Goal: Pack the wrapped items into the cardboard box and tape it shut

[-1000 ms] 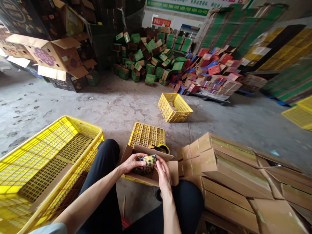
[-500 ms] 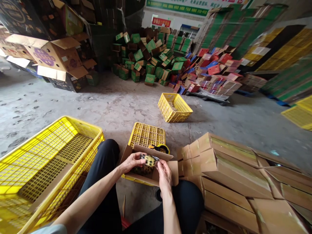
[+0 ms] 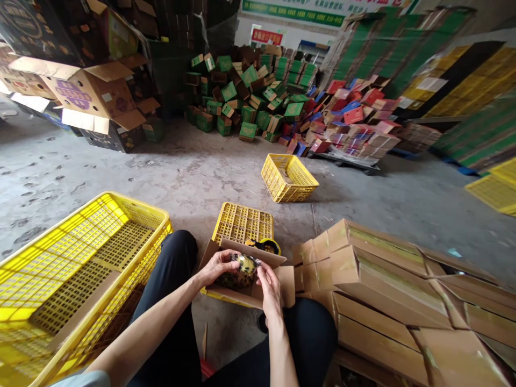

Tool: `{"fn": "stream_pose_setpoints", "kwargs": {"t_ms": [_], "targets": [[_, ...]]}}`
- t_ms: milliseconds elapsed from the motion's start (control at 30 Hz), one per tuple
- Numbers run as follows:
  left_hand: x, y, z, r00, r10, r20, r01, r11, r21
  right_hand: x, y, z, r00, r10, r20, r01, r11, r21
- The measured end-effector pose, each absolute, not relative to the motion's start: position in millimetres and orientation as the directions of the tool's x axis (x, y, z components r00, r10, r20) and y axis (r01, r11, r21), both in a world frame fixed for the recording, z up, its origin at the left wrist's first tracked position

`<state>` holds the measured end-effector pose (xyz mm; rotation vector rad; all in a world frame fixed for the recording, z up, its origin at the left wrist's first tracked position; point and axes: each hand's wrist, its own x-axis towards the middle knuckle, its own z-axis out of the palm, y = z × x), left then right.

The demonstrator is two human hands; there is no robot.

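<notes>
Between my hands, over an open cardboard box point(image 3: 288, 285), is a small shiny plastic-wrapped packet point(image 3: 246, 264) with a yellow-and-black pattern. My left hand point(image 3: 221, 267) pinches its left end between thumb and fingers. At its right end, the fingers and thumb of my right hand point(image 3: 269, 285) are closed on the wrapping. Inside the box, beneath the packet, lie more items with a similar dark and yellow look, partly hidden by my hands. The box rests on an upturned yellow crate point(image 3: 243, 221). Behind the box flap, a tape dispenser point(image 3: 266, 245) with a yellow roll lies on that crate.
A large yellow crate point(image 3: 166, 228) stands by my left knee. Flat-folded cardboard boxes point(image 3: 395, 279) are stacked at my right. Ahead on the concrete floor sits another yellow crate point(image 3: 289, 183). Heaped green boxes point(image 3: 248, 129) and red boxes point(image 3: 353, 114) lie farther back.
The packet has turned a little between my fingers and now looks rounder and more tilted, its right end lower. Both hands keep hold of it over the box.
</notes>
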<state>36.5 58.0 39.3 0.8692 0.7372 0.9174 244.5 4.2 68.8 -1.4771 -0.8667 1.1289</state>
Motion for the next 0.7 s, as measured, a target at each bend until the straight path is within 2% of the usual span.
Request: {"fn": "stream_pose_setpoints", "kwargs": {"t_ms": [200, 367, 567, 700], "targets": [[36.3, 58.6, 38.1, 0.420, 0.892, -0.166, -0.342, 0.326, 0.881, 240.9, 1.5, 70.8, 0.265, 0.933, -0.245, -0.141, -0.213, -0.967], [38.0, 57.7, 37.7, 0.458, 0.875, -0.155, -0.402, 0.360, 0.842, 238.5, 1.7, 75.4, 0.301, 0.935, -0.190, -0.183, -0.139, -0.973], [36.3, 55.8, 43.0, 0.500, 0.828, -0.254, -0.377, 0.472, 0.797, 238.0, 2.0, 77.1, 0.278, 0.951, -0.136, -0.152, -0.096, -0.984], [36.7, 58.1, 42.0, 0.448, 0.841, -0.302, -0.418, 0.496, 0.761, 237.7, 0.2, 80.3, 0.248, 0.962, -0.116, -0.100, -0.094, -0.990]]}}
